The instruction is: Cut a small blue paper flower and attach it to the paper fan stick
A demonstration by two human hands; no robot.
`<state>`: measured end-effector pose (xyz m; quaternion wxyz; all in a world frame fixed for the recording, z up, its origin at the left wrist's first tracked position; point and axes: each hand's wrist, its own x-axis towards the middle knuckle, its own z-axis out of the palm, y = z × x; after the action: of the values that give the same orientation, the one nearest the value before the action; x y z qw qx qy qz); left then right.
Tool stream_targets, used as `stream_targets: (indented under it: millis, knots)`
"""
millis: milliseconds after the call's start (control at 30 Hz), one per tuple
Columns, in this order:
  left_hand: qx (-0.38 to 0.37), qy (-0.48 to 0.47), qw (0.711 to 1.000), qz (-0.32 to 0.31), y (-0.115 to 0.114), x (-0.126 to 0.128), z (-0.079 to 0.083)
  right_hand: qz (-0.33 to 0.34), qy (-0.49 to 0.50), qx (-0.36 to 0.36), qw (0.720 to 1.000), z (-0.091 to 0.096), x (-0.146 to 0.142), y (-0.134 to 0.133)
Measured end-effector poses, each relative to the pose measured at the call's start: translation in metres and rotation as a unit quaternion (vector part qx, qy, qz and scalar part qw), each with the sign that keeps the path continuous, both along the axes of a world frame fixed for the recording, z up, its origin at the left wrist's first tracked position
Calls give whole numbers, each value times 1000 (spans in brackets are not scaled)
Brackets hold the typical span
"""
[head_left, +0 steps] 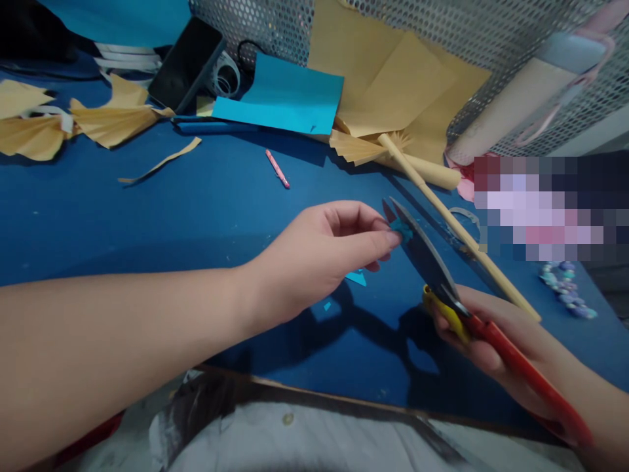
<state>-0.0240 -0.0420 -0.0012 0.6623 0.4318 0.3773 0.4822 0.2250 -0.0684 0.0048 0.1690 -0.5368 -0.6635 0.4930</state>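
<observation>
Between the thumb and fingers of my left hand [339,246] is pinched a small piece of blue paper [403,229]. My right hand [511,334] grips a pair of scissors [427,252] with red and yellow on the handles. Their blades point up and to the left, a little parted at the tips, and lie right at the blue paper. Whether the blades touch the paper's edge or only pass behind it, I cannot tell. Beneath my left hand lie a blue paper scrap [356,278] and a tiny blue snippet [327,306] on the blue table [196,216].
At the back stand a blue sheet [299,95], tan paper [393,78] and a phone [189,62]. Pleated tan paper [115,121] lies far left. A pink stick [278,169] rests mid-table, a long tan rod [457,226] on the right, near beads [567,288] and a bottle [525,98].
</observation>
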Motion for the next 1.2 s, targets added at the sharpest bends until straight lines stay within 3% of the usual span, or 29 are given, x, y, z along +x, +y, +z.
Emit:
stream_targets:
  millis: [567, 1067, 1200]
  knots:
    - [-8, -9, 1000, 1, 0, 1, 0, -4, -2, -5, 1000, 2, -2, 1]
    - [-16, -8, 998, 53, 0, 2, 2, -16, -22, -3, 1000, 5, -4, 0]
    - [-29, -17, 999, 33, -1, 1, 2, -8, -18, 1, 1000, 4, -3, 0]
